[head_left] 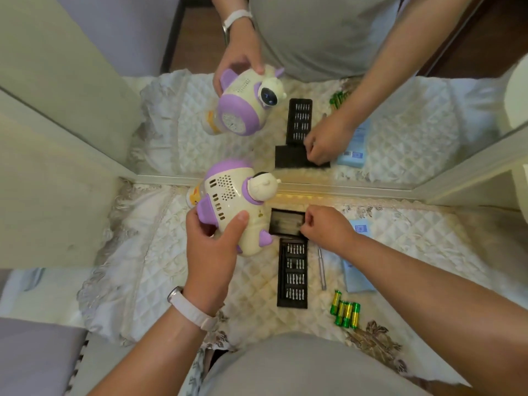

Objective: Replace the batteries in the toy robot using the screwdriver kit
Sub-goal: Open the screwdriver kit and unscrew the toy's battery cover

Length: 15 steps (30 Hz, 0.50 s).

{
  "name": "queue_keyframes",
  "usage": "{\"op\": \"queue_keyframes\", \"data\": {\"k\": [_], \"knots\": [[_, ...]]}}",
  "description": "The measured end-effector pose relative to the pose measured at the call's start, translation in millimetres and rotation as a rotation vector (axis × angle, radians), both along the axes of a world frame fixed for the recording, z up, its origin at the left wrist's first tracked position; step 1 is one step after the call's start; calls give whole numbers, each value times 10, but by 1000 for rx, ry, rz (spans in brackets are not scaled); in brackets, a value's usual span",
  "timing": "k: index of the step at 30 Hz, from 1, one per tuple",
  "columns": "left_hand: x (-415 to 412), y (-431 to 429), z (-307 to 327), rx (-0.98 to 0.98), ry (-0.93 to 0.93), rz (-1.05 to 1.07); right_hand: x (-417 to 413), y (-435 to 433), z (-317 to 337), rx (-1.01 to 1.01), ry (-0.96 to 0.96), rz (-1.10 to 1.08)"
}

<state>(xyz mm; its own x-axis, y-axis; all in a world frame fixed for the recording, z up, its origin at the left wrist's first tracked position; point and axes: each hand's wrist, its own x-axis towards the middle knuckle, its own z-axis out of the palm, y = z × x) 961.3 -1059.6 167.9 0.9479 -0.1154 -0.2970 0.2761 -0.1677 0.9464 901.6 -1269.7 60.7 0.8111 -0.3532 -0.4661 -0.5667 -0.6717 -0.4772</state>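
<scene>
The cream and purple toy robot (228, 195) is tilted on its side with its vented back toward me, and my left hand (213, 247) grips its lower body. My right hand (325, 227) has curled fingers at the right edge of the black lid (285, 222) of the screwdriver kit; what it pinches is hidden. The kit's black bit tray (293, 277) lies open just below the lid, rows of small bits showing. A thin silver screwdriver handle (322, 268) lies to its right. Several green and gold batteries (345, 311) lie near my belly.
Everything sits on a quilted cream cloth (160, 270) over a small table set against a mirror (400, 124), which repeats the scene. A light blue booklet (357, 275) lies under my right forearm. A cream cabinet wall (57, 167) stands on the left.
</scene>
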Motion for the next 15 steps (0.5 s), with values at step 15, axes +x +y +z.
{"op": "queue_keyframes", "data": {"k": [15], "knots": [[-124, -225, 406, -156, -79, -165, -372, -175, 917, 513, -325, -386]]}}
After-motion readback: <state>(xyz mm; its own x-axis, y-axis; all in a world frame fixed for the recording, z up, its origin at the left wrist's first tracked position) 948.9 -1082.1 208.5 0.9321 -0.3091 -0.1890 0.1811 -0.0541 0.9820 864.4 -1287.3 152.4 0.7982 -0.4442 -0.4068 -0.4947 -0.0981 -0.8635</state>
